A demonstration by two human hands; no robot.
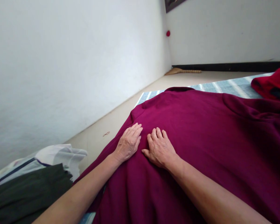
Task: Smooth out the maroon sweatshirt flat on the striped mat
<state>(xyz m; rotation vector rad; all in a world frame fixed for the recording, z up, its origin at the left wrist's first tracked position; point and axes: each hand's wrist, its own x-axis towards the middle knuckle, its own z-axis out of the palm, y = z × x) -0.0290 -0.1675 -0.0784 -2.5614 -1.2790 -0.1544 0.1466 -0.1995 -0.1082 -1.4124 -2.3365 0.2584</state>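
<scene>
Two palms down on the plum-coloured garment (191,124), left hand (130,141) with fingers close together, right hand (160,148) slightly fanned, neither gripping! It's spread over a striped blue-and-white sheet (234,87), collar at the far edge. Light, even pressure looks best here; digging in fingertips would probably drag creases through that soft, matte cloth. Smooth across the upper panel, rippling into long, rounded folds below the hands.

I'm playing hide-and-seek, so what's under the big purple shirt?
A blue striped cloth pokes out past the purple shirt, so it seems to run underneath. Anything else under there is covered, so I can't tell.
</scene>
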